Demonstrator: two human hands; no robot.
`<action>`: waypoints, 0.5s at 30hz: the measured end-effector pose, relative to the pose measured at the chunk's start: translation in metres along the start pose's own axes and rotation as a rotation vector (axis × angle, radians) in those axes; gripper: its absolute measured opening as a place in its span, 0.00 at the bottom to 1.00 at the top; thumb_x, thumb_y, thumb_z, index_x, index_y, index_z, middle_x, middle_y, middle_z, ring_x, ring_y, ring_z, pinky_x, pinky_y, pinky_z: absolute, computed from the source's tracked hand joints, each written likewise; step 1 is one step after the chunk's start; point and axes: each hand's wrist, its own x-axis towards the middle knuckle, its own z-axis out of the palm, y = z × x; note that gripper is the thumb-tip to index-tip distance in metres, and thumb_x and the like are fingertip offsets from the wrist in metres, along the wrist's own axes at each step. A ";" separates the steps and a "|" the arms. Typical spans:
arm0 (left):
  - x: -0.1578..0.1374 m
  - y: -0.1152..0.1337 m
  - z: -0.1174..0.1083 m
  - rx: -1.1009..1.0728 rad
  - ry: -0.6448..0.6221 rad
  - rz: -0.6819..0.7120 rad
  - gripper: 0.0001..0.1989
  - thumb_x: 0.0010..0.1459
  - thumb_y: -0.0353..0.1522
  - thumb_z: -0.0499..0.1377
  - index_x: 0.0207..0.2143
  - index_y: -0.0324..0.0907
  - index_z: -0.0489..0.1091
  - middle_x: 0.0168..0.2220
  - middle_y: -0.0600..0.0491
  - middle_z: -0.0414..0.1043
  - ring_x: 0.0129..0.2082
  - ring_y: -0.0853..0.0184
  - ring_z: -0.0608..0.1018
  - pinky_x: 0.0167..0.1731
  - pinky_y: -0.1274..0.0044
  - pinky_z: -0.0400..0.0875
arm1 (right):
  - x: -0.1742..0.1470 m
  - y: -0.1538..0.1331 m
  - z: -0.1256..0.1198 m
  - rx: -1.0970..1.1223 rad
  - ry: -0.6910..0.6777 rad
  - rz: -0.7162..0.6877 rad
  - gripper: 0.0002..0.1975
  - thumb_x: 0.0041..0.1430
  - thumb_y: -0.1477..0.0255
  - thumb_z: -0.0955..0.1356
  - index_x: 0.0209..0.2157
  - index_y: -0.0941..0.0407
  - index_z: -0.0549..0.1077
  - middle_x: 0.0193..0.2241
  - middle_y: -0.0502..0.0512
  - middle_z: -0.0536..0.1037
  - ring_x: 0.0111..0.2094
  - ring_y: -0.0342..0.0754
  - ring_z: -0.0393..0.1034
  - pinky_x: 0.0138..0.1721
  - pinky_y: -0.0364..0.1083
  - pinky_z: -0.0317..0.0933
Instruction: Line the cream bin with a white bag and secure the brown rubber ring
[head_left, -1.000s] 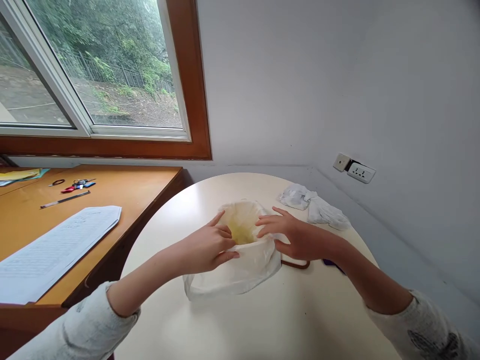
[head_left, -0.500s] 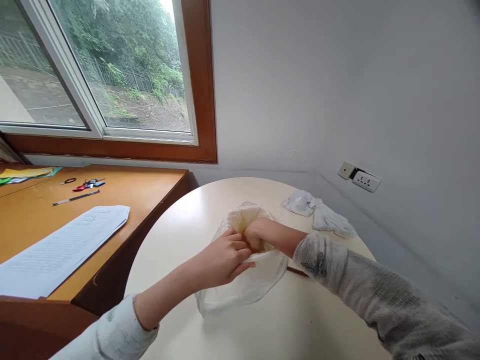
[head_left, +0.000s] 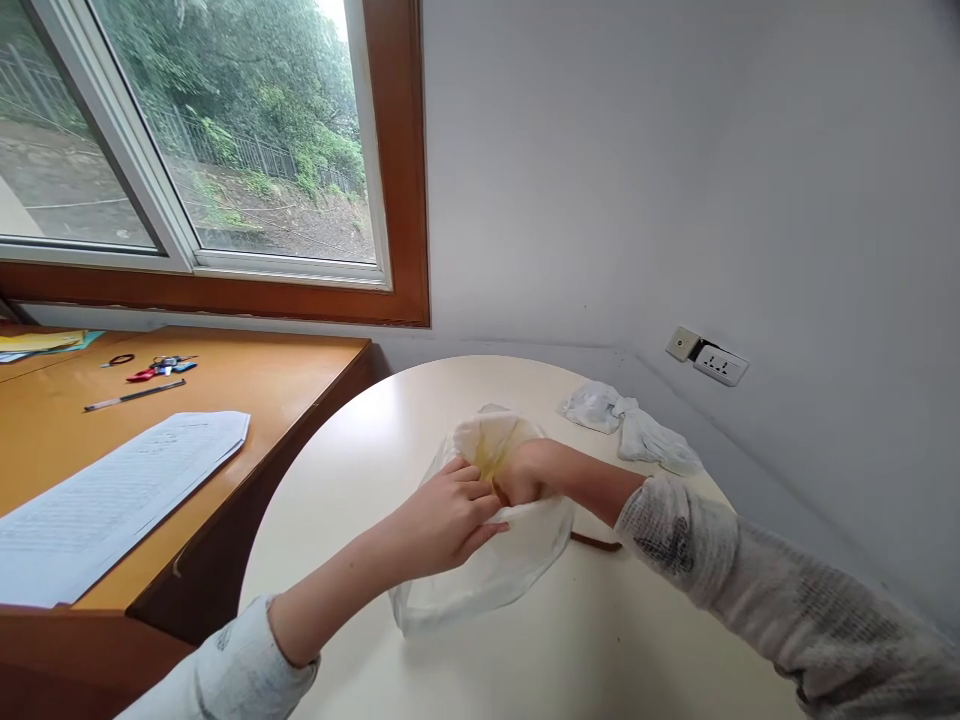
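A translucent white plastic bag (head_left: pixel 487 570) stands mouth-up on the round cream table (head_left: pixel 352 450), its edge folded outward. My left hand (head_left: pixel 457 510) is closed on the near left part of the rim, fingers hooked over the edge and thumb outside. Down inside the mouth is my right hand (head_left: pixel 529 470), reaching in from the right. Its fingertips are hidden in the bag. Something yellow (head_left: pixel 491 460) shows within, beside the right hand; its kind I cannot make out. A thin brown strip (head_left: pixel 595 541) lies on the table right of the bag, partly behind it.
Another white plastic bag, knotted (head_left: pixel 630 425), lies at the table's back right near the wall. On the wooden desk (head_left: pixel 300 370) at left are papers (head_left: pixel 135 490), a pen (head_left: pixel 135 395) and keys (head_left: pixel 165 367). A wall socket (head_left: pixel 720 365) is at right.
My right hand and forearm have shifted slightly right, showing more of the yellow inside and more of the brown strip. My left hand keeps its hold. The view has turned a little.
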 end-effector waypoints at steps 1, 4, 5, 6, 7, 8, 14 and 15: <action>0.000 -0.001 0.000 0.003 -0.006 0.001 0.15 0.62 0.35 0.47 0.25 0.40 0.65 0.22 0.54 0.66 0.27 0.68 0.65 0.34 0.72 0.58 | -0.002 -0.003 -0.002 -0.012 -0.096 0.004 0.09 0.35 0.82 0.72 0.12 0.57 0.70 0.10 0.40 0.66 0.15 0.38 0.61 0.19 0.37 0.59; 0.002 -0.002 -0.001 0.014 -0.032 0.007 0.15 0.62 0.35 0.47 0.25 0.40 0.66 0.23 0.53 0.67 0.28 0.67 0.66 0.35 0.72 0.59 | -0.013 -0.012 -0.017 0.005 -0.168 0.017 0.04 0.40 0.79 0.70 0.17 0.58 0.73 0.15 0.44 0.71 0.19 0.41 0.63 0.21 0.39 0.59; 0.002 -0.003 -0.003 0.017 -0.042 0.008 0.15 0.62 0.35 0.47 0.26 0.40 0.66 0.24 0.53 0.68 0.28 0.67 0.67 0.36 0.72 0.59 | -0.020 -0.015 -0.024 0.018 -0.124 0.015 0.03 0.44 0.77 0.68 0.21 0.58 0.74 0.18 0.46 0.73 0.21 0.42 0.65 0.23 0.40 0.59; 0.002 -0.004 -0.004 0.019 -0.051 0.007 0.15 0.62 0.35 0.47 0.26 0.40 0.66 0.25 0.52 0.68 0.29 0.66 0.68 0.37 0.72 0.60 | -0.029 -0.018 -0.031 0.038 -0.059 0.010 0.07 0.49 0.76 0.65 0.27 0.57 0.75 0.24 0.48 0.76 0.24 0.42 0.66 0.25 0.40 0.60; 0.002 -0.006 -0.006 0.021 -0.059 0.004 0.16 0.62 0.36 0.47 0.26 0.40 0.67 0.25 0.52 0.69 0.30 0.66 0.68 0.37 0.72 0.61 | -0.040 -0.021 -0.039 0.071 0.036 -0.002 0.11 0.54 0.75 0.61 0.33 0.56 0.75 0.31 0.48 0.77 0.29 0.42 0.67 0.29 0.40 0.60; 0.002 -0.008 -0.008 0.022 -0.064 0.000 0.16 0.62 0.36 0.47 0.26 0.40 0.67 0.24 0.53 0.69 0.30 0.66 0.69 0.39 0.71 0.61 | -0.052 -0.023 -0.046 0.165 0.224 -0.017 0.13 0.55 0.75 0.60 0.35 0.55 0.75 0.34 0.49 0.77 0.33 0.43 0.68 0.33 0.41 0.61; -0.005 -0.043 -0.019 0.076 0.011 -0.037 0.13 0.61 0.35 0.48 0.29 0.41 0.70 0.39 0.49 0.69 0.45 0.64 0.70 0.58 0.60 0.47 | -0.125 -0.012 -0.045 0.517 0.806 0.101 0.12 0.57 0.71 0.59 0.36 0.55 0.74 0.37 0.51 0.76 0.42 0.45 0.69 0.45 0.46 0.60; -0.006 -0.051 -0.019 0.094 0.034 -0.059 0.12 0.61 0.34 0.49 0.31 0.42 0.70 0.45 0.47 0.67 0.50 0.62 0.67 0.58 0.58 0.45 | -0.132 -0.007 -0.035 0.529 0.847 0.158 0.12 0.57 0.71 0.60 0.36 0.55 0.73 0.37 0.52 0.76 0.42 0.46 0.69 0.45 0.46 0.60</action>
